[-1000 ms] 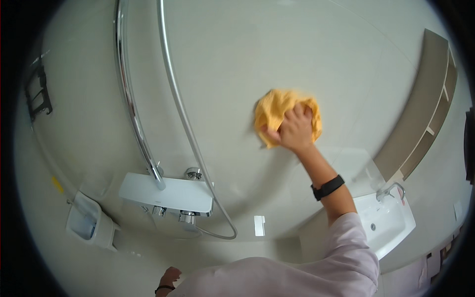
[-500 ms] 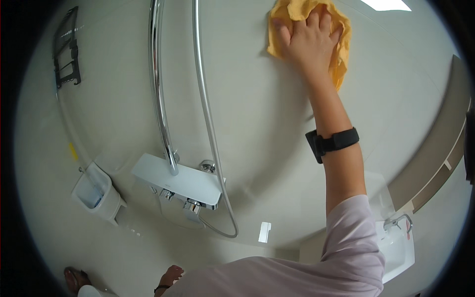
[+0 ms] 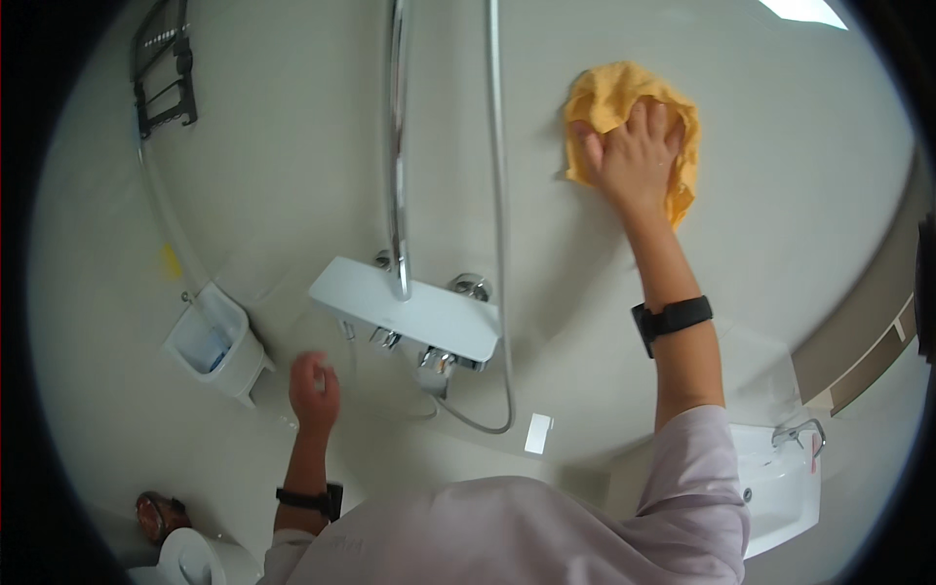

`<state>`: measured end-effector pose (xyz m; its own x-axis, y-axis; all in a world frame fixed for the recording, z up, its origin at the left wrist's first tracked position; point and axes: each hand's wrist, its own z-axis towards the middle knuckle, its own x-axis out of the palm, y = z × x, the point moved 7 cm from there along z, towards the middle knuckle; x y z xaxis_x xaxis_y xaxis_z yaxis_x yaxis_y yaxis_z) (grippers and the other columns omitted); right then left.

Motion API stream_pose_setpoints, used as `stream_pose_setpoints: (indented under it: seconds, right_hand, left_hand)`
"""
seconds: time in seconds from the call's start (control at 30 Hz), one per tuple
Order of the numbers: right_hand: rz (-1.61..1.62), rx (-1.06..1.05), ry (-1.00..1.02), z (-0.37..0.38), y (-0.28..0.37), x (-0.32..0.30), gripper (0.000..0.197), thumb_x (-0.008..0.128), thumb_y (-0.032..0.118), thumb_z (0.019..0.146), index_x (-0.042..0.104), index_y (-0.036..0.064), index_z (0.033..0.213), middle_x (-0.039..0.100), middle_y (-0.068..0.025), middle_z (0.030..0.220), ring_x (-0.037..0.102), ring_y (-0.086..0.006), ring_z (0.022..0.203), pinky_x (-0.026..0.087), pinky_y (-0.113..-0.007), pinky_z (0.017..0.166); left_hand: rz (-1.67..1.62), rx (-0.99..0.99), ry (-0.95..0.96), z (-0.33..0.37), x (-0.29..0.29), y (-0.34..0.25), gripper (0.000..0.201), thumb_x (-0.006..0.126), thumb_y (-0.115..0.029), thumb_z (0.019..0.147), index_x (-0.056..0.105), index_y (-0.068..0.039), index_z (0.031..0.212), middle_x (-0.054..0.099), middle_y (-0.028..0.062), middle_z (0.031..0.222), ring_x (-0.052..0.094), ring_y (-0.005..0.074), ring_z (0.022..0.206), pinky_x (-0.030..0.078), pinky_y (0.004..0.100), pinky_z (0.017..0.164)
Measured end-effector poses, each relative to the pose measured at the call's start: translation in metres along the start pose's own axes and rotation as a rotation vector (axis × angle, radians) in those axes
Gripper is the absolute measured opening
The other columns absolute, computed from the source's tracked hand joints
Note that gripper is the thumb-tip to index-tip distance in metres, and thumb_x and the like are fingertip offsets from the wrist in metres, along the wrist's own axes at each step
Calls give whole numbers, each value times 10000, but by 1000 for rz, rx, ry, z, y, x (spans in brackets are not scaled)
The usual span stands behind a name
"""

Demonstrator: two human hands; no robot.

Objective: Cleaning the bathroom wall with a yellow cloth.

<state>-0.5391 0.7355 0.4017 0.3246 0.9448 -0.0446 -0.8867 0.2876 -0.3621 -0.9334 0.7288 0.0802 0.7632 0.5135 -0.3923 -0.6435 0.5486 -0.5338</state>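
Cloth: yellow cloth (image 3: 609,90) spread against the pale wall (image 3: 292,175), to the right of the shower hose (image 3: 497,166) and apart from it; its upper part puckers into folds.
Cloth handling: judging by the folds, light, soft and limp, with nothing fragile about it; whether it is wet or slippery, I cannot tell.
Cloth hold: a flat palm over the middle, fingers spread, seems the best way to keep it from bunching; the raised upper fold looks easy to pinch, while a lone corner would probably let the rest droop.
Right hand: right hand (image 3: 636,161) lies open on the cloth, fingers extended and thumb out to the side, pressing rather than clutching; a black wristband (image 3: 678,317) sits below it.
Left hand: left hand (image 3: 314,390) is half-curled in front of the wall, nothing visible in it, between the white bucket (image 3: 210,341) and the shower shelf (image 3: 409,312), nearer the shelf.
Shower pipe: chrome pipe (image 3: 397,146) rises above the shelf, left of the hose.
Right side: white washbasin (image 3: 780,487) with a chrome tap (image 3: 801,429).
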Motion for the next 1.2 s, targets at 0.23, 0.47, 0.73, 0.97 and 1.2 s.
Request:
stream_pose_setpoints:
  seconds: [0.23, 0.47, 0.73, 0.97, 1.2]
  right_hand:
    - [-14, 5, 0, -3, 7, -1, 452, 552, 494, 839, 683, 63, 817, 560, -143, 1130, 430, -352, 1142, 296, -624, 936]
    - [-29, -22, -27, 2, 10, -8, 430, 576, 491, 823, 662, 74, 883, 544, -127, 1093, 445, -349, 1087, 324, -619, 886]
    - [-125, 124, -90, 68, -22, -7, 601, 480, 565, 833, 700, 6, 859, 570, -167, 1174, 437, -349, 1194, 310, -566, 902]
    - [-157, 183, -222, 144, 17, 12, 573, 478, 534, 835, 690, 19, 973, 560, -147, 1177, 396, -370, 1205, 286, -634, 930]
    - [138, -99, -149, 130, 67, 31, 471, 568, 473, 788, 668, 46, 959, 526, -126, 1174, 426, -384, 1141, 338, -633, 876]
  left_hand:
    - [31, 352, -86, 108, -12, -70, 315, 665, -110, 790, 564, -44, 1081, 569, 132, 1116, 526, 324, 1039, 403, 415, 905]
    - [41, 388, 235, 119, 42, -65, 400, 668, -278, 795, 584, -56, 1117, 536, 118, 1225, 493, 326, 1120, 377, 427, 956]
    - [80, 469, 33, 104, 58, -52, 306, 594, -234, 779, 610, -96, 1051, 574, 77, 1204, 536, 289, 1072, 362, 415, 931]
    - [59, 518, -83, 100, 61, -53, 286, 507, -266, 803, 629, -88, 991, 598, 68, 1182, 550, 264, 1053, 346, 403, 921]
    - [25, 523, -132, 99, 63, -52, 273, 462, -269, 826, 631, -91, 946, 623, 68, 1120, 557, 260, 967, 355, 400, 875]
